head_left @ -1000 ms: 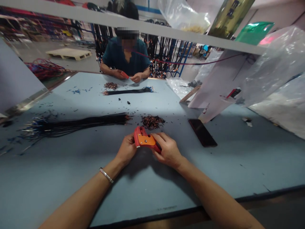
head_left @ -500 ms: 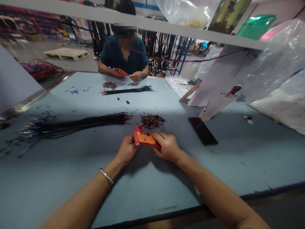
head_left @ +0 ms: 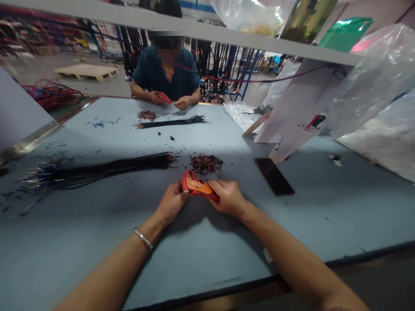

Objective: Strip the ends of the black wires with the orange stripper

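Note:
My right hand (head_left: 229, 196) is wrapped round the handles of a red and orange wire stripper (head_left: 197, 185), held just above the table. At the stripper's head, the fingers of my left hand (head_left: 171, 201) are pinched together. What they hold, if anything, is hidden behind the tool. Just beyond the stripper lies a pile of short black and copper-coloured wire scraps (head_left: 206, 164). To the left of that, a long bundle of black wires (head_left: 113, 169) rests on the table, with copper-coloured right ends and blue and silver left ends.
A black phone (head_left: 275, 176) lies to the right on the blue-grey table (head_left: 194, 268). Across it a co-worker (head_left: 167, 77) holds a red tool near a second wire bundle (head_left: 171, 122) and scrap pile (head_left: 147, 115). A shelf beam (head_left: 207, 32) crosses above; plastic bags (head_left: 372, 86) hang right.
The wire stripper has tilted a little in my right hand, so more red shows below its orange side. Both hands stay in nearly the same place. The whole view has shifted slightly.

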Demonstrator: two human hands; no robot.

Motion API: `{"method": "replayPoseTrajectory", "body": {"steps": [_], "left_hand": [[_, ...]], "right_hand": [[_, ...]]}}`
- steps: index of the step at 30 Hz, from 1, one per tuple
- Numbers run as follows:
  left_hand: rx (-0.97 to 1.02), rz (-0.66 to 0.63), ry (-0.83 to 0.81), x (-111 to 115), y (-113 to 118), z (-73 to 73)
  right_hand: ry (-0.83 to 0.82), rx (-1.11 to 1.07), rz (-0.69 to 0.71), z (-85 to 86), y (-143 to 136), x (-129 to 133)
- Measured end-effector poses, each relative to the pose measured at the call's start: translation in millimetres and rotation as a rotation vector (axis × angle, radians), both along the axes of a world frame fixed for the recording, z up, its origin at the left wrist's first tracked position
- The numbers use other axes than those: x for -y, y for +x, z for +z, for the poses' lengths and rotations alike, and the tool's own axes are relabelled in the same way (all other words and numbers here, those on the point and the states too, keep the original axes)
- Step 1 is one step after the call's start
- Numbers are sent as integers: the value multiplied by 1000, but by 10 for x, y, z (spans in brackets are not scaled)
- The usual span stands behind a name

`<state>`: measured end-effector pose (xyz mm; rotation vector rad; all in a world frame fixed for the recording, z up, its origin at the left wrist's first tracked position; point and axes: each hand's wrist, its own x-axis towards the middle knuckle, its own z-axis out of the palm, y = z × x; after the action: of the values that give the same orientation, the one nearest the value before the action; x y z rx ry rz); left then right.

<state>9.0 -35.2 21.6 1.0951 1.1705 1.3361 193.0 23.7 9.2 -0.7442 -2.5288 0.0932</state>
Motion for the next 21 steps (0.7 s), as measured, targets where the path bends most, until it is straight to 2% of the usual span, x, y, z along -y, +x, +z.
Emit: {"method": "replayPoseTrajectory", "body": {"steps": [9, 13, 18, 21], "left_hand": [[-110, 52, -69, 12, 24, 27], [-180, 74, -50, 17, 33, 37], [-311, 143, -25, 15, 16, 40], [-329, 182, -19, 3, 7, 20]], "right_hand": [[11, 46, -55, -2, -10, 6], [-8, 71, -124, -19, -21, -29], [-43, -48, -206, 7, -5, -52], [-203, -204, -197, 103, 27, 20]]}}
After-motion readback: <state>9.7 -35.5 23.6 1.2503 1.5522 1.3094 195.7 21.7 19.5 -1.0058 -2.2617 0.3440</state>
